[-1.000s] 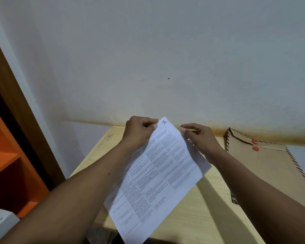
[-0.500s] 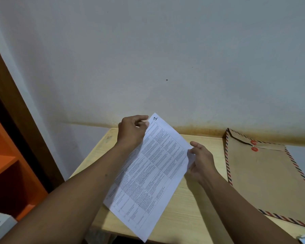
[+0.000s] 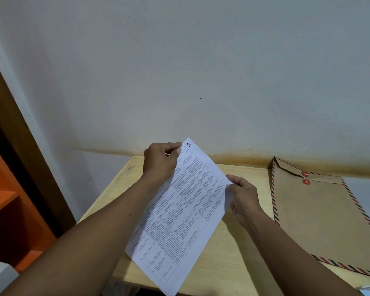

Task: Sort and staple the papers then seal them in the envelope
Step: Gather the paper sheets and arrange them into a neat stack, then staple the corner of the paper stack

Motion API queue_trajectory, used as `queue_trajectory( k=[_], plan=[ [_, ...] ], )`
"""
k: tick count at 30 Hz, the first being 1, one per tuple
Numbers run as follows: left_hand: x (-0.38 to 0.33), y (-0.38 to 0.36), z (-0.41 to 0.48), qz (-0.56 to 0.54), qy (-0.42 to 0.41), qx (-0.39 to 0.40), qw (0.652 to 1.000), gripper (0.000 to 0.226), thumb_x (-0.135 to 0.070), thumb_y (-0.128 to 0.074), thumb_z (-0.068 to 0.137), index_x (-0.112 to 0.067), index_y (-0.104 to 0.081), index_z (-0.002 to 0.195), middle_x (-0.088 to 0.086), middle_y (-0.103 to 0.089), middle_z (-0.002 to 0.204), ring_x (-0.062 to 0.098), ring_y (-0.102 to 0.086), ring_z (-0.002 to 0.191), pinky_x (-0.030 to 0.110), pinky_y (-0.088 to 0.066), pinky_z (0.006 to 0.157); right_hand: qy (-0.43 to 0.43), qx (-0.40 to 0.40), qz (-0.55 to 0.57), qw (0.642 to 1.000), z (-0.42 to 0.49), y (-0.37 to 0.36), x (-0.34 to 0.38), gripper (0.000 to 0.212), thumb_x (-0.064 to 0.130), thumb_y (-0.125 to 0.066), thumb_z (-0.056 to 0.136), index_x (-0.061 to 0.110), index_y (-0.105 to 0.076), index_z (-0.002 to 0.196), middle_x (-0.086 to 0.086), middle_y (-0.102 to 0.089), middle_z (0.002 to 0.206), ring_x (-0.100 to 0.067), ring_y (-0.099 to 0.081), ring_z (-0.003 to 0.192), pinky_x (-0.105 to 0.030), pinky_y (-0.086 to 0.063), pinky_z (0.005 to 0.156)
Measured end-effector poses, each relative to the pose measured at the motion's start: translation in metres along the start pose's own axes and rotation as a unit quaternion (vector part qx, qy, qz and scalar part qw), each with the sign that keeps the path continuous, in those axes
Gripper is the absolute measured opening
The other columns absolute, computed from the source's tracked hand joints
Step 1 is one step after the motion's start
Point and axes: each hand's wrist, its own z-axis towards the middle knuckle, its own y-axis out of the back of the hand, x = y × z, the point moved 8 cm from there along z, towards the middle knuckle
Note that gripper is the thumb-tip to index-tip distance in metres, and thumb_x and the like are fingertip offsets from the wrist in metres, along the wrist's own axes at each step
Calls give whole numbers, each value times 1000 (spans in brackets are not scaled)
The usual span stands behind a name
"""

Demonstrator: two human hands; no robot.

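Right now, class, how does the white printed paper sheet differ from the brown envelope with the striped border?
The white printed paper sheet is held tilted above the desk by the left hand and right hand; the brown envelope with the striped border lies flat, untouched. The sheet carries a printed table; the envelope is plain, with two red buttons. Both are flat rectangles.
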Motion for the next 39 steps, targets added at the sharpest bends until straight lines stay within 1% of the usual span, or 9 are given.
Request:
queue_trajectory(
  k=[3,6,11,14,17,22,30,35,39],
  plan=[
    [-1,-2,1,7,-8,23,1000,20,-19,-71,96,-21,-79,114,-14,-74,94,1,-69,91,13,-51,86,24,35,-84,996,1,1,6,28,-4,-50,90,8,-71,104,-12,-74,97,-24,-67,82,-35,-51,68],
    [-2,-11,2,14,-14,68,998,19,-20,-72,95,-24,-80,112,-14,-76,99,1,-70,95,20,-52,92,110,43,-177,977,4,0,34,24,4,-56,91,15,-71,106,-3,-71,101,-17,-63,91,-27,-47,72],
    [-9,-33,-2,40,-25,133,990,18,-21,-74,94,-25,-81,109,-15,-76,105,-4,-67,97,19,-51,90,148,122,-174,966,3,-15,78,22,7,-59,92,15,-67,111,-10,-76,97,-17,-70,82,-26,-50,73],
    [-13,-50,-6,48,-33,167,984,17,-20,-74,93,-26,-82,107,-13,-77,105,-1,-68,100,20,-52,92,144,146,-172,964,0,-15,85,23,4,-63,90,13,-67,110,-14,-65,83,-17,-67,69,-29,-56,63],
    [-16,-65,-11,41,-35,188,981,16,-20,-74,93,-26,-81,107,-15,-77,104,-3,-68,99,18,-50,89,144,125,-177,966,1,-3,80,22,3,-65,87,12,-69,107,-12,-53,77,-16,-60,68,-33,-54,63],
    [-19,-96,-28,19,-39,219,975,14,-20,-73,94,-26,-82,103,-15,-76,101,-5,-68,95,13,-48,80,158,54,-203,965,6,29,66,17,2,-64,87,16,-73,91,-5,-67,76,-17,-59,69,-33,-47,64],
    [-35,-152,-63,34,-80,311,947,15,-20,-71,95,-25,-83,102,-14,-76,97,-1,-68,92,14,-45,73,129,-2,-233,964,-17,97,49,18,1,-62,86,15,-73,88,-4,-62,68,-21,-56,66,-36,-47,61],
    [-54,-181,-92,63,-122,387,912,15,-19,-73,93,-25,-83,103,-11,-78,100,-1,-69,94,19,-50,77,98,-9,-238,966,-49,137,41,13,0,-62,89,6,-73,92,-25,-72,90,-26,-67,72,-40,-59,65],
    [-64,-188,-114,75,-141,408,899,17,-17,-75,91,-25,-83,103,-8,-80,99,4,-71,95,28,-56,86,82,0,-271,959,-77,162,44,12,2,-61,92,5,-71,97,-20,-74,93,-24,-70,68,-39,-59,63]
  ],
)
